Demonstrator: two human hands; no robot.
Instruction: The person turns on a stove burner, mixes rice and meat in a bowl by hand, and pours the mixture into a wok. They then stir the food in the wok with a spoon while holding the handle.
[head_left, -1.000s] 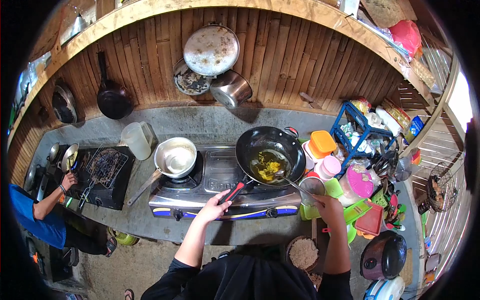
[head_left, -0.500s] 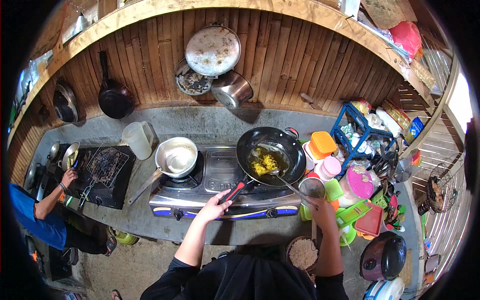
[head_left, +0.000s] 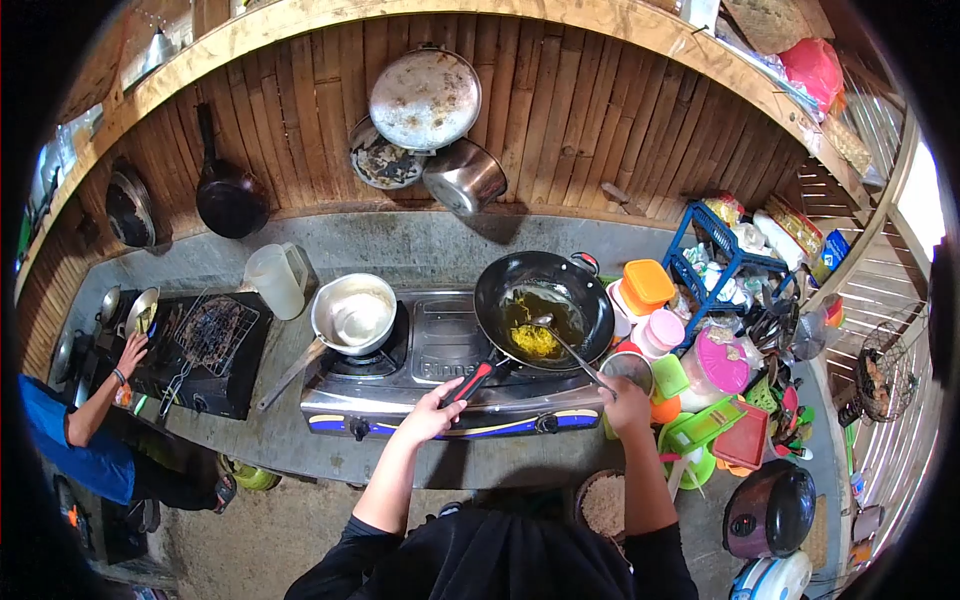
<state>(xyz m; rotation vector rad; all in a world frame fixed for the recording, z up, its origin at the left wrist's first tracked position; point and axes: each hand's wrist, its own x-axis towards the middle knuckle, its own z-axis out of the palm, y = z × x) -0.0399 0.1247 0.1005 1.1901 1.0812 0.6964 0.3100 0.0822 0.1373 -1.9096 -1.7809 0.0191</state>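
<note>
My left hand [head_left: 433, 412] is closed around the red-and-black handle [head_left: 470, 383] of a black wok [head_left: 580, 300]. The wok rests on the right side of a two-burner gas stove [head_left: 440, 335]. Dark yellowish oil lies in its bottom, with a clump of yellow shredded food [head_left: 535, 341] near the front. My right hand [head_left: 627, 402] grips the long handle of a metal cooking spoon [head_left: 568, 345]. The spoon's head is in the wok, at the far edge of the yellow clump.
A light-coloured saucepan [head_left: 353, 313] sits on the left burner. Plastic containers [head_left: 648, 288] crowd the wok's right side, beside a blue rack [head_left: 725, 260]. At far left, a co-worker's hand [head_left: 133, 355] is near a grill rack [head_left: 213, 335]. A rice cooker [head_left: 768, 510] stands lower right.
The spoon's head has moved slightly up and left, and the yellow food is gathered into a tighter clump. My left hand stays on the handle. The co-worker's hand has opened.
</note>
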